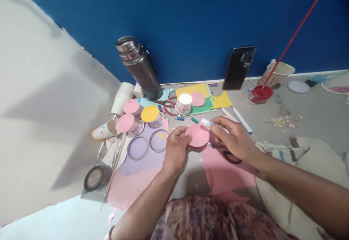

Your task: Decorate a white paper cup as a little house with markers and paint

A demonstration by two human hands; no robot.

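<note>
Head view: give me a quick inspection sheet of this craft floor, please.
Surface: grey floor, paper scraps scattered.
Job's things: round pink paper disc; white glue stick with blue band; pink paper sheet beneath.
Clutter: steel flask, red-handled scissors, paper cups, tape roll, black phone, red paint pot.
Grippers: left hand pinches the disc; right hand holds the glue stick.
Cables: nothing seen.
Surroundings: blue wall.
</note>
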